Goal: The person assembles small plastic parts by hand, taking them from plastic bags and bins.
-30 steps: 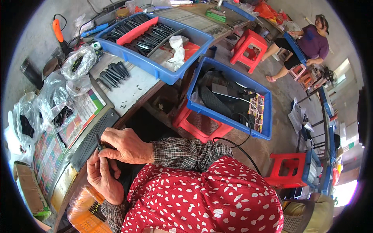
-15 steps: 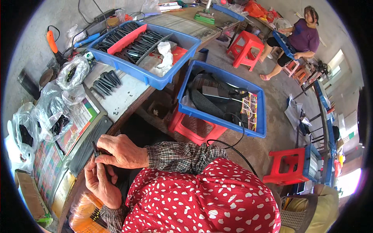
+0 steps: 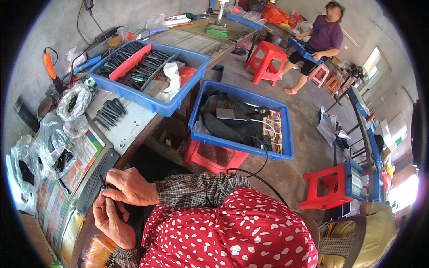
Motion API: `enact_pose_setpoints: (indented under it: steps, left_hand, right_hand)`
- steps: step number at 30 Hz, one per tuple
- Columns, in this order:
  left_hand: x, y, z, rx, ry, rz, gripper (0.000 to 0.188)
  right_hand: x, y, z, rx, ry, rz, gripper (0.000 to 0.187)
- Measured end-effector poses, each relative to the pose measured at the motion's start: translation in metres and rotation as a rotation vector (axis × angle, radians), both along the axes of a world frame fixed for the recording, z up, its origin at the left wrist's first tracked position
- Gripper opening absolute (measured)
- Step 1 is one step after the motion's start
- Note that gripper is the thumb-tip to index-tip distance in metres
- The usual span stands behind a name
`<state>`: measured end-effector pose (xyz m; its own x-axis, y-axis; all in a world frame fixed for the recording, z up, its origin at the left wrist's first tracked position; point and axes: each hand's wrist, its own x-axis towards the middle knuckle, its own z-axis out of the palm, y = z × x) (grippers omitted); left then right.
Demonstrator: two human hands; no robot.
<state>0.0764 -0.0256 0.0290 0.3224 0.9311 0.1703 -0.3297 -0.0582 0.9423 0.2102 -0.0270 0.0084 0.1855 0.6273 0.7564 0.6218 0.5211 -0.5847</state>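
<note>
Close to the table's front edge, both hands meet around a small dark slender piece (image 3: 103, 182). My right hand (image 3: 132, 187) pinches it between thumb and fingers, its upper tip sticking out. From below, my left hand (image 3: 113, 224) brings thumb and fingertips up against its lower end, which the fingers mostly hide. A dark flat pad (image 3: 95, 183) on the table lies just beyond the hands. Farther up, a small pile of similar black pieces (image 3: 111, 112) rests on the white tabletop. A blue tray (image 3: 154, 106) behind it holds many black pieces, split by a red divider (image 3: 131, 61).
Clear plastic bags (image 3: 53, 138) with dark parts crowd the table's left side. Another blue tray (image 3: 223, 141) with a black bag and cables stands on a red stool (image 3: 214, 160). A person (image 3: 324, 35) holding a blue tray sits at the far right. A black cable (image 3: 268, 187) crosses near my right arm.
The whole view has shifted, so the table and trays sit farther left and slightly lower. Both hands keep their hold on the small dark piece, with little visible change in grip.
</note>
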Motion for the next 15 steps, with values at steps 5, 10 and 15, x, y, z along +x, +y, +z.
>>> enact_pose_setpoints:
  steps: [5, 10, 15]
  left_hand:
    - [0.0033, 0.0015, 0.0028, 0.003, -0.013, 0.020, 0.012]
    - [0.0018, 0.0015, 0.0013, -0.001, -0.019, 0.015, 0.012]
    - [0.0010, 0.0015, 0.0028, -0.008, -0.020, 0.018, 0.012]
  right_hand:
    - [-0.0015, 0.0020, 0.0026, -0.029, 0.049, 0.010, 0.029]
    - [-0.0031, 0.0018, 0.0024, -0.046, 0.097, 0.030, 0.029]
    - [-0.0038, -0.0008, 0.0071, -0.063, 0.121, 0.048, 0.027]
